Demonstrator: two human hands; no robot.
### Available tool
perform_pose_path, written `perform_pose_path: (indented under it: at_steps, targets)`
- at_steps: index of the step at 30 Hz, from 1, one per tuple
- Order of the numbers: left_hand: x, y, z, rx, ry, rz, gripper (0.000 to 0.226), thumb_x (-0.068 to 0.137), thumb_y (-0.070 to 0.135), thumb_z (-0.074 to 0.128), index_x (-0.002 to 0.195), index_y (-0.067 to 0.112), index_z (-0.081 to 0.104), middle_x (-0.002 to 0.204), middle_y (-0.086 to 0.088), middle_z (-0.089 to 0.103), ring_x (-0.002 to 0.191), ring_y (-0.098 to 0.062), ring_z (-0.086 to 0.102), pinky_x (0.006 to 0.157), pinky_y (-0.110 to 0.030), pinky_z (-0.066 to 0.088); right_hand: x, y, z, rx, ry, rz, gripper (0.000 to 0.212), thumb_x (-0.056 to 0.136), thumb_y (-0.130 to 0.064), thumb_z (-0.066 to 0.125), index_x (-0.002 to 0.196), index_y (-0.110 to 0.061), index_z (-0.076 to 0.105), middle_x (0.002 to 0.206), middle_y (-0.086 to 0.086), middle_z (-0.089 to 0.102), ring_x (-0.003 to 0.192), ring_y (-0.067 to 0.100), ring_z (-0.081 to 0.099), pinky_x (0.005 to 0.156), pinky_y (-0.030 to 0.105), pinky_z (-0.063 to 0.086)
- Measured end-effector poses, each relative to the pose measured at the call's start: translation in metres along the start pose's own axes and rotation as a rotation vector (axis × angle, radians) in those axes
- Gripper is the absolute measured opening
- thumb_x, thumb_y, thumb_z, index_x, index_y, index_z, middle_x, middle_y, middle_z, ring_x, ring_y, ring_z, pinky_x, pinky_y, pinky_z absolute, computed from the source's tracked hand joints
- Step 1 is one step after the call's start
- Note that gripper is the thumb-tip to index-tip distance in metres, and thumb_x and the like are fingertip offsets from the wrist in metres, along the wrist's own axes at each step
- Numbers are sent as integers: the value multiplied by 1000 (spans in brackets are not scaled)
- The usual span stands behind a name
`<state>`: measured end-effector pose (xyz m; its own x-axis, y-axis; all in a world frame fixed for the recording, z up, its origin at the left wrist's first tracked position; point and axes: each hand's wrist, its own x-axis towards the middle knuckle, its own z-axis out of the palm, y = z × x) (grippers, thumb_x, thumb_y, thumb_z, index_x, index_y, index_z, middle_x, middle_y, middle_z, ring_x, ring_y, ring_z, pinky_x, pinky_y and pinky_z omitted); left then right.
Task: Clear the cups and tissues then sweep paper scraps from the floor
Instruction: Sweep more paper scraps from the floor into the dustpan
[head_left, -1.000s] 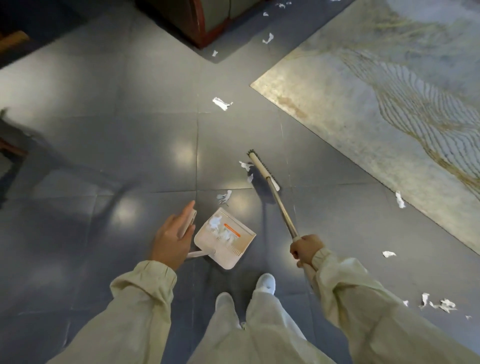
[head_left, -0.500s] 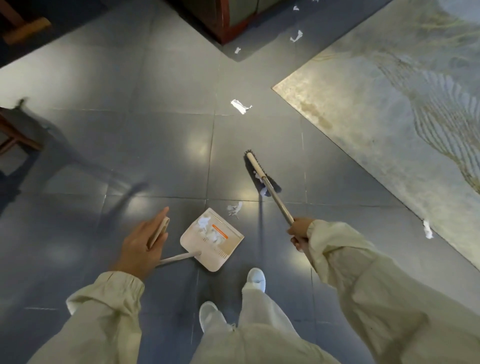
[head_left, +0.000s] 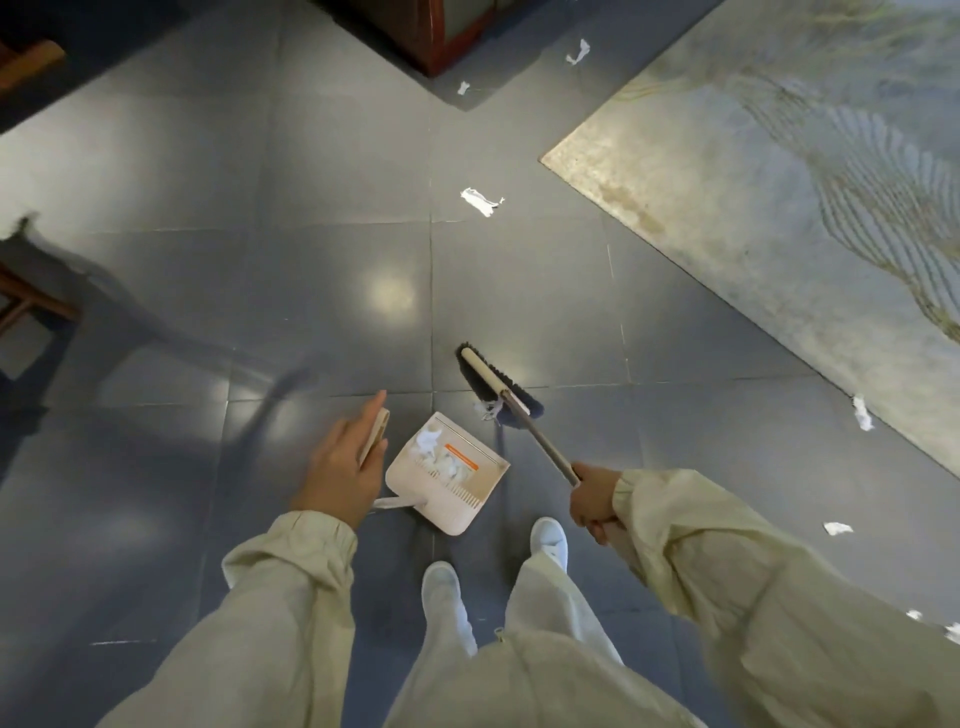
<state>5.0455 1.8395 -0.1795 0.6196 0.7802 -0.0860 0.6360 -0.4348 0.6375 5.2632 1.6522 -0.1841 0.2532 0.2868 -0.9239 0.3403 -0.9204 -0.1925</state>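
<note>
Paper scraps (head_left: 480, 200): white, torn and featherlight. We judge they will flutter and skate on the glossy floor (head_left: 311, 182), so short, low strokes suit them better than fast ones. Loose ones lie at 12 o'clock, farther off at 1 o'clock near the cabinet (head_left: 431, 31), and along the rug (head_left: 779, 208) from 3 to 4 o'clock. One sits just beside the bristles, and a small heap is already in the dustpan (head_left: 457, 499).

Broom (head_left: 498, 382): a stiff pole (head_left: 540, 441) with soft dark bristles, light to swing. Its head is down on the floor at 12 o'clock from our shoes (head_left: 549, 540), just beyond the dustpan's mouth.

Right hand (head_left: 592, 499): clamped in a fist round the pole, low enough for close control.

Dustpan: thin light plastic, which we think is likely to slide on tile unless steadied. Its mouth faces 1 o'clock, towards the broom.

Left hand (head_left: 343, 467): fingers lie long along the dustpan's upright grip (head_left: 374, 436). The thumb seems to press from the other side, a pinch hold.

Hidden: the pole's upper end is behind our right sleeve (head_left: 727, 545). No cups or tissues are in view. The scraps at 4 o'clock are cut off by the frame edge. The rug's pale pattern could mask more paper.
</note>
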Motion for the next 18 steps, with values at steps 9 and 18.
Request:
perform_pose_path:
  at_steps: [9,18]
  targets:
    - [14,-7,-14,-123,-118,35,51,93,7,54,140,23,45,119,-16,58,111,-32,55,99,-41,42,-95,-6,40,276,-218,13,39,85,5,49,122,-6,48,38,0,41,25,7,37,33,15,33]
    - [15,30,1,-126,-226,225,47,91,6,57,135,21,52,117,-13,60,110,-24,55,91,-11,30,-110,11,74,775,-12,-27,52,84,11,44,131,-12,45,50,7,40,41,17,36,37,19,35]
